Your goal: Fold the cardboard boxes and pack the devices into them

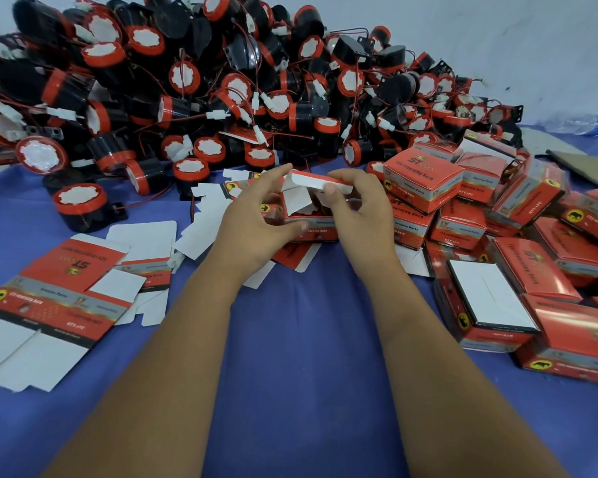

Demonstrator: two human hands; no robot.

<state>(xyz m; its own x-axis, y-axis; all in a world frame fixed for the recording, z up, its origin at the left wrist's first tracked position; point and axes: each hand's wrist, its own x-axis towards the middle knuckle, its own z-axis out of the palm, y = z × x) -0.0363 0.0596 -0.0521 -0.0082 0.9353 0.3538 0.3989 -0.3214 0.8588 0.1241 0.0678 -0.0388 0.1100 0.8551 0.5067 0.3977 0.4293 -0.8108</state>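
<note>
We hold a half-folded red box point(309, 210) between both hands, low over the blue tabletop point(308, 339). Our left hand point(256, 219) grips its near side, thumb below, fingers point(277, 174) reaching its white lid flap. Our right hand point(359, 201) pinches that flap's far end. Beyond lies the device pile point(221, 81); finished boxes point(497, 236) lie right, flat blanks point(66, 294) left.

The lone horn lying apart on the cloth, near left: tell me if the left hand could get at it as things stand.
Probably yes. The horn lies apart on bare blue cloth, with nothing between it and the left hand. That hand, though, grips the half-folded box with the right hand, so it must let go first.
</note>
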